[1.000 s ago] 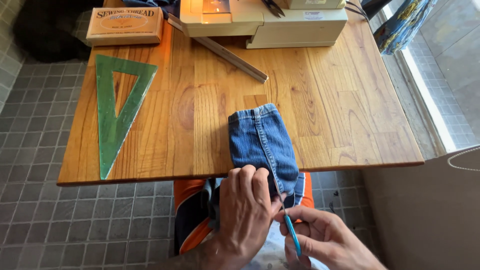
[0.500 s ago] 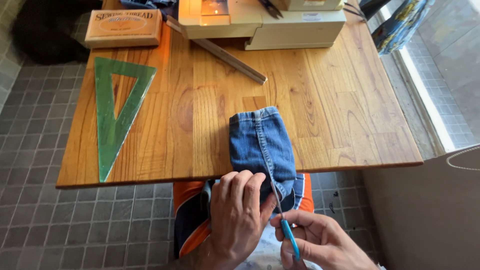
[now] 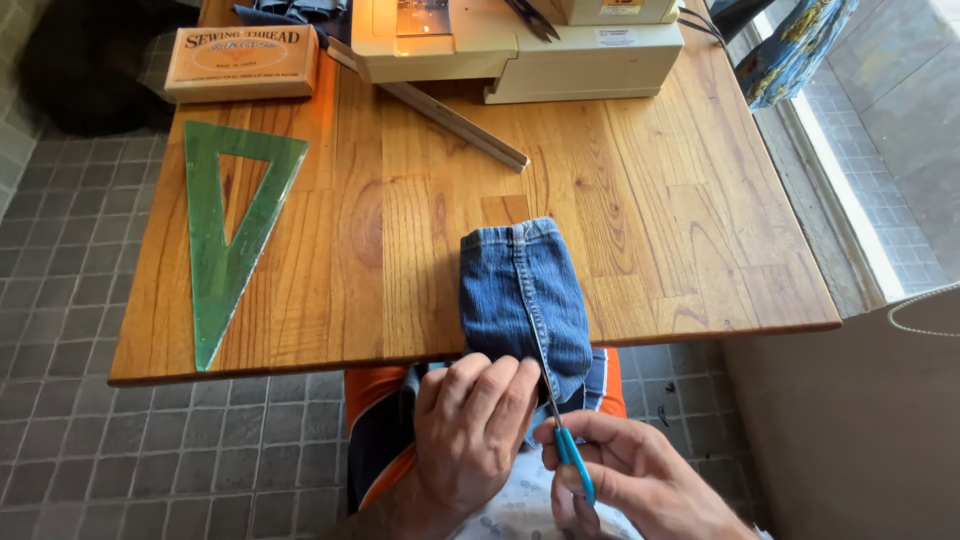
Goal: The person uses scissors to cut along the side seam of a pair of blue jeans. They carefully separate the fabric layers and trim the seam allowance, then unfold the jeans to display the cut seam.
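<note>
A piece of blue denim (image 3: 520, 295), a jeans leg end with a seam down its middle, lies over the near edge of the wooden table (image 3: 640, 230). My left hand (image 3: 470, 425) presses flat on the denim's lower left part just past the table edge. My right hand (image 3: 625, 480) grips a small tool with a blue handle (image 3: 573, 458). Its thin metal tip touches the seam near the denim's lower end.
A green transparent triangle ruler (image 3: 225, 235) lies at the table's left. A wooden stick (image 3: 440, 112) lies diagonally near a cream sewing machine (image 3: 520, 35) at the back. A tan box (image 3: 243, 62) sits back left. Grey tiled floor surrounds the table.
Both hands have shifted slightly along the seam; the tool's tip stays at the denim's lower seam. The denim lies much as before.
</note>
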